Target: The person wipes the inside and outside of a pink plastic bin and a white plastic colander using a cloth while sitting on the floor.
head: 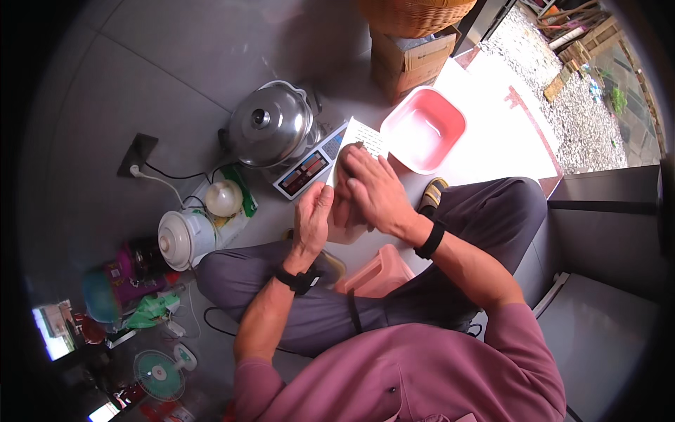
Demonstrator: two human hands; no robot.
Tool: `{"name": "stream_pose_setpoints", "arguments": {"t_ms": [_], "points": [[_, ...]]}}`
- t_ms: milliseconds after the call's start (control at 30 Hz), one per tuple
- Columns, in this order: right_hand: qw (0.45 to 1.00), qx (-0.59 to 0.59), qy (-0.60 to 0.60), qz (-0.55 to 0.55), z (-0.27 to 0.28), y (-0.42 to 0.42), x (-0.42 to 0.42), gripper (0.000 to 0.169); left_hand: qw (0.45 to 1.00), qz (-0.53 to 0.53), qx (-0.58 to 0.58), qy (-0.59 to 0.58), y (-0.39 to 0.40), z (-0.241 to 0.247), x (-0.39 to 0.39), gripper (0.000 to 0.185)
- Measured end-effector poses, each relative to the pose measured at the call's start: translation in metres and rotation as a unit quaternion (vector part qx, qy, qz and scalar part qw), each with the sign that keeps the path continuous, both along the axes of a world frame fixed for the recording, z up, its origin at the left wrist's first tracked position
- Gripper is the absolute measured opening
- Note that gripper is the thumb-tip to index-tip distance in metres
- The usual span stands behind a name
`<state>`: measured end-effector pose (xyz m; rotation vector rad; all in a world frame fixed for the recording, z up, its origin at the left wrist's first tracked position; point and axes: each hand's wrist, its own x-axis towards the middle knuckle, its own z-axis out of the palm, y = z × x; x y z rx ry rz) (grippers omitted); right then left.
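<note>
My left hand [312, 219] grips the left edge of a flat, shiny grater board [369, 138], its thumb on top. Rows of small slots show at the board's far end. My right hand [378, 192] lies over the middle of the board, fingers stretched and close together. A small brown piece [352, 150] shows at its fingertips; what it is and whether the hand grips it cannot be told. The board's lower part seems to mirror the hand. Below it, between my legs, stands a pink plastic container or stool [382, 271].
A digital scale [303, 174] and a lidded steel pot [269, 124] are at the upper left; a pink basin [424, 129] is beyond the board. A cardboard box [416, 60] bears a wicker basket [419, 16]. Leftward are a white lidded pot [182, 240], cables and a small fan [159, 373].
</note>
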<state>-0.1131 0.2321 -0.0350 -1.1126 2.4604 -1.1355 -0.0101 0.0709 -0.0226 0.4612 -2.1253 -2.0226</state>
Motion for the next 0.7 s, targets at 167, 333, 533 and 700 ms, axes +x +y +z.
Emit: {"name": "stream_pose_setpoints", "arguments": {"t_ms": [167,333,533,700], "points": [[0.986,-0.036,-0.053,-0.154,-0.045,0.006,-0.066,0.045,1.000,-0.027,-0.008,-0.008,-0.005,-0.010,0.008,0.039],[0.935,-0.049,-0.221,-0.273,-0.070,0.015,-0.090,0.044,0.997,0.022,0.077,-0.020,-0.001,-0.002,0.006,0.041],[0.760,-0.307,-0.475,-0.321,-0.060,0.037,-0.106,0.037,0.990,0.075,0.119,0.011,-0.014,-0.007,-0.001,0.041],[0.755,-0.362,-0.493,-0.237,0.020,0.044,-0.090,0.034,0.988,0.083,0.124,0.023,-0.025,-0.001,0.000,0.042]]}}
